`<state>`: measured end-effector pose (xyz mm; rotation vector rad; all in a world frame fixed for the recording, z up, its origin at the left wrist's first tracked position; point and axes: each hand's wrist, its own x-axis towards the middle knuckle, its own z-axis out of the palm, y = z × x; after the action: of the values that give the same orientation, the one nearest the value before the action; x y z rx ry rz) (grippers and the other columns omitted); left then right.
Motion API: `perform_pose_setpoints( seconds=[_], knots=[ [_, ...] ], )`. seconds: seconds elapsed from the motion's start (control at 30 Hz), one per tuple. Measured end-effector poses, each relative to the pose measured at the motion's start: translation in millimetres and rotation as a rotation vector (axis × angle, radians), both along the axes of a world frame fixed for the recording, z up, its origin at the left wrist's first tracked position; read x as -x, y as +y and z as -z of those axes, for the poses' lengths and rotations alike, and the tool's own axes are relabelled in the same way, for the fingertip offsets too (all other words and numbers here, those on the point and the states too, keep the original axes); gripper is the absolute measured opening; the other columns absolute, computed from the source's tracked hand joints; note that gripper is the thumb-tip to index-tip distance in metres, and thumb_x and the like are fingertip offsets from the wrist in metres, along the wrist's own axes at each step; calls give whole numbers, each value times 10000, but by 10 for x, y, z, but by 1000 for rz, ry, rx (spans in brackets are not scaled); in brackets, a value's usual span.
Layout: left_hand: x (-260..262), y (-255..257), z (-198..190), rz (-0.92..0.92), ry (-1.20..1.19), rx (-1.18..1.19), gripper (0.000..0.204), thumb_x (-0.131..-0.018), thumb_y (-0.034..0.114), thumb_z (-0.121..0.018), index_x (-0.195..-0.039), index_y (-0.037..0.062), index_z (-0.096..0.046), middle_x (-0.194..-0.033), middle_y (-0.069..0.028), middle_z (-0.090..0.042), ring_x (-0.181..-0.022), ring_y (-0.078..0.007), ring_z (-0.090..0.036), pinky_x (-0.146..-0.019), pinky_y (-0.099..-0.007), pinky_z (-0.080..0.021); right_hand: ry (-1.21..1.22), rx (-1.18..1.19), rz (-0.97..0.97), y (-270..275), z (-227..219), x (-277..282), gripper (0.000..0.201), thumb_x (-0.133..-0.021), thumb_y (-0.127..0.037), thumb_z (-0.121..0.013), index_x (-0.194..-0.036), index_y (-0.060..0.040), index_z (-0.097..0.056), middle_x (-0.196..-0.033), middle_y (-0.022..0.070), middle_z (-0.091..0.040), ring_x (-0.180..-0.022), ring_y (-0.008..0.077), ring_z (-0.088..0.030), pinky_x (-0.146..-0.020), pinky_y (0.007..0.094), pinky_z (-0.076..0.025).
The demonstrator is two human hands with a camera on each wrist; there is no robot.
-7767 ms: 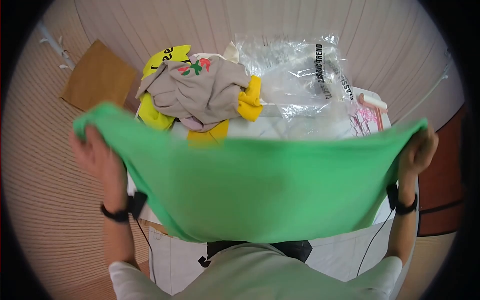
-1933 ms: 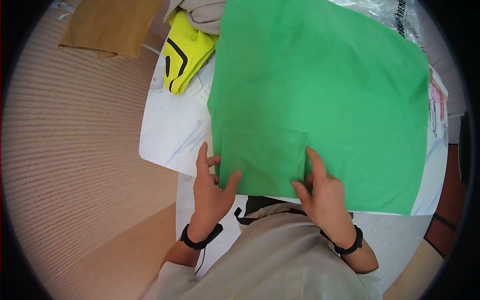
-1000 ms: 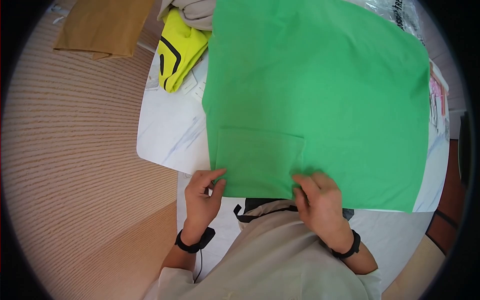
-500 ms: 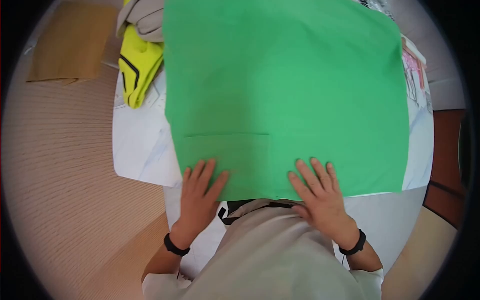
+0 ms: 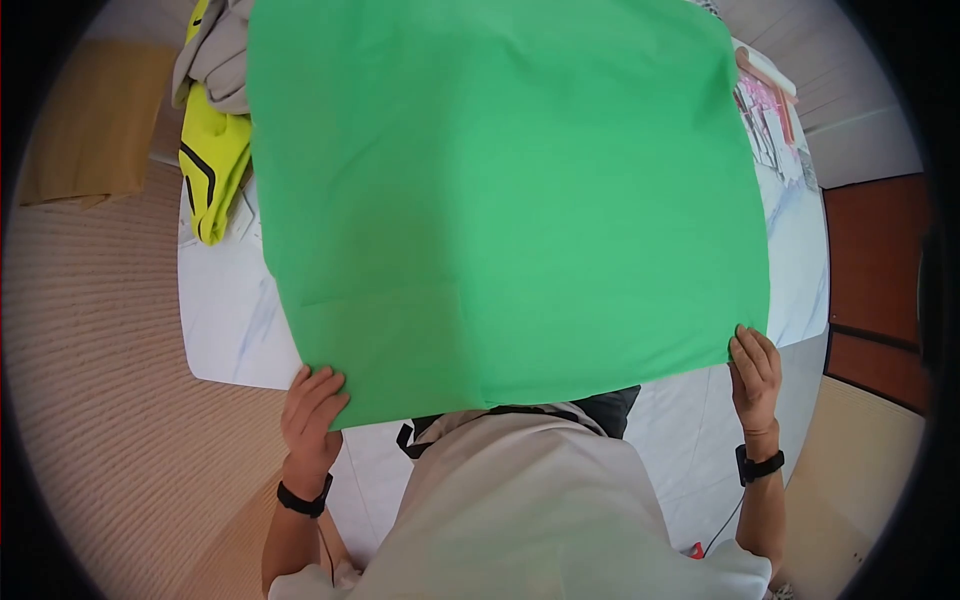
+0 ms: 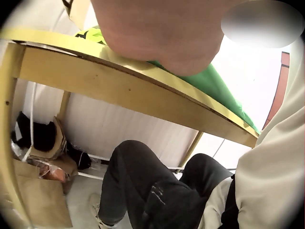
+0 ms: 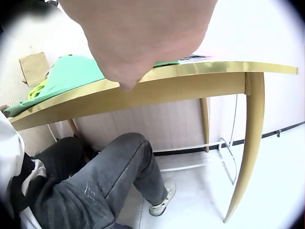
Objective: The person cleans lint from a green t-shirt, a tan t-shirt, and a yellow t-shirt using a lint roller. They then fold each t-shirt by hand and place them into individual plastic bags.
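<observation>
A large green garment (image 5: 610,220) lies spread over the table, its hem toward the person. A square patch like a pocket (image 5: 385,330) shows faintly near its lower left. My left hand (image 5: 315,410) grips the garment's near left corner, fingers bent over its edge and thumb out of sight. At the near right corner, my right hand (image 5: 755,375) holds the hem with fingertips on top, its thumb hidden in the head view. The hem runs stretched between both hands. Each wrist view shows mostly the underside of the hand (image 7: 143,43) at the table edge.
A yellow garment (image 5: 215,165) and a greyish-beige one (image 5: 220,60) lie at the table's left. Printed pink-and-white packets (image 5: 770,125) sit at the back right of the white table (image 5: 235,330). A brown paper piece (image 5: 95,130) is farther left. Chair-height legs (image 6: 143,181) extend beneath the table.
The hands worked close together at the pocket-like patch, then lay flat on the hem, and now have spread apart to the two near corners. The garment shifted left in the head view.
</observation>
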<state>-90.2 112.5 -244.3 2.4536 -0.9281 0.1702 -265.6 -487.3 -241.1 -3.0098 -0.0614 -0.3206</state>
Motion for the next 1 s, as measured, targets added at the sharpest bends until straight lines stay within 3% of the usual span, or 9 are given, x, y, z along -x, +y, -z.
perform_pose_setpoints(
  seconds=[0.27,0.37,0.4,0.5,0.6,0.67,0.77,0.87,1.0],
  knots=[
    [181,18,-198,-109,-33,71,209,-831,-128,-605,-948,14,-706,-1020,-163,-762,-1019,-356,-740,-1026,-565,-542,-163,-312,297,-65,-112,158,120,-963,82,-599,-1030,-10,-635,-1066,132,-677,-1018,306,-645,-943,383,-512],
    [102,-45,-412,-150,3,168,160,-894,-125,-587,-953,-2,-670,-992,-166,-753,-976,-345,-742,-1016,-576,-548,-286,-381,268,-157,-255,-45,68,-1029,35,-544,-1034,-1,-601,-1024,114,-640,-948,271,-608,-918,370,-491],
    [31,-70,-480,-157,18,204,141,-922,-124,-578,-958,-9,-652,-988,-166,-748,-966,-344,-739,-1017,-584,-546,-294,-375,228,-205,-339,-164,58,-1051,15,-533,-1037,1,-587,-1027,102,-621,-926,225,-588,-884,340,-491],
    [-310,-85,-595,-197,66,259,103,-935,-85,-616,-987,-19,-674,-950,-138,-744,-898,-258,-727,-943,-458,-580,-295,-433,244,-399,-503,-530,52,-1058,-9,-556,-1044,13,-601,-1013,96,-629,-905,173,-578,-845,290,-487],
    [-688,-150,-726,-375,303,208,114,-940,-44,-650,-1042,-34,-699,-947,-118,-741,-853,-182,-688,-830,-326,-555,-325,-339,205,-650,-536,-1019,70,-1062,-32,-581,-1052,25,-620,-986,78,-639,-874,133,-567,-804,247,-472],
    [-1008,-166,-603,-411,260,308,131,-919,-53,-684,-1041,-36,-726,-924,-77,-747,-826,-113,-662,-735,-235,-511,-295,-368,216,-719,-558,-1333,99,-1057,-65,-616,-1048,27,-651,-925,38,-645,-835,98,-562,-771,226,-457],
    [-1473,-224,-575,-441,335,349,158,-983,95,-723,-1083,-26,-740,-931,-37,-738,-824,-100,-659,-723,-238,-520,-237,-455,226,-808,-532,-1683,120,-1053,-97,-639,-1055,18,-673,-907,11,-645,-819,71,-550,-748,219,-452],
    [-1820,-387,-502,-477,571,554,264,-1008,216,-738,-1117,-24,-744,-957,-30,-746,-832,-77,-654,-727,-252,-533,-178,-535,244,-921,-426,-1935,137,-1049,-122,-656,-1064,11,-686,-910,-4,-645,-814,63,-542,-740,218,-451],
    [-2074,-438,-226,-449,826,606,284,-1014,200,-731,-1188,-25,-721,-1064,-52,-758,-886,-84,-680,-795,-252,-555,-107,-687,251,-1006,-137,-2121,204,-1051,-163,-660,-1157,7,-695,-958,-2,-670,-858,65,-565,-772,228,-468]
  ],
)
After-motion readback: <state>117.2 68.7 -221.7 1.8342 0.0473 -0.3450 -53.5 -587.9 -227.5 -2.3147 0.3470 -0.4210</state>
